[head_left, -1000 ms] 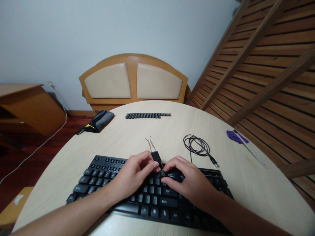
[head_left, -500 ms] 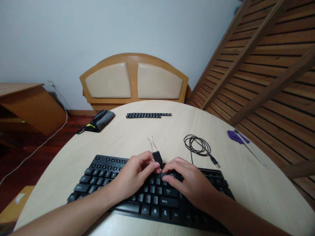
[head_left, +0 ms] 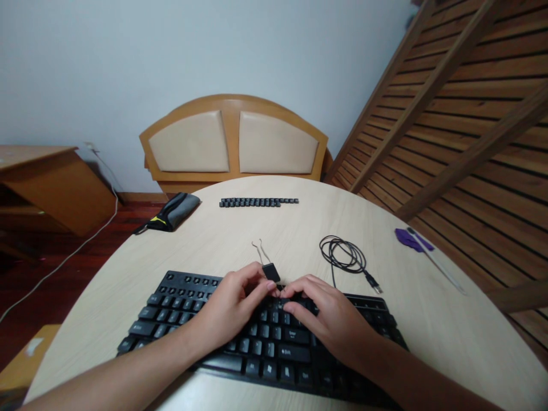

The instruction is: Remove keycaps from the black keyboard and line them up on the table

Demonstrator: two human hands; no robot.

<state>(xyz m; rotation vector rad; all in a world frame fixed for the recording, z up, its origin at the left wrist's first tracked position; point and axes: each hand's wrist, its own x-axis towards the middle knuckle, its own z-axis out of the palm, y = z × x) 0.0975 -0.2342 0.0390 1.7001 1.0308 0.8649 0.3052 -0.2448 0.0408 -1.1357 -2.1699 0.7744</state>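
A black keyboard [head_left: 257,346] lies across the near side of the table, its upper left rows showing bare switch sockets without keycaps. My left hand [head_left: 240,299] is closed on a keycap puller [head_left: 270,272], a small black block with wire prongs pointing up and away. Its lower end is between my fingertips just above the upper rows of keys. My right hand [head_left: 323,311] rests over the right part of the keyboard, thumb and fingers pinched close beside the puller's lower end. What they hold is hidden.
Removed keycaps [head_left: 250,202] stand in rows at the table's [head_left: 295,228] far side. A coiled USB cable [head_left: 345,255] lies behind the keyboard. At the left edge is a dark grey pouch [head_left: 182,208]; on the right lie a purple cloth [head_left: 409,240] and a thin white stick [head_left: 440,265].
The keycap puller has tilted and shifted slightly left and lower in my left hand. My right fingertips have moved slightly; both arms stay nearly in place.
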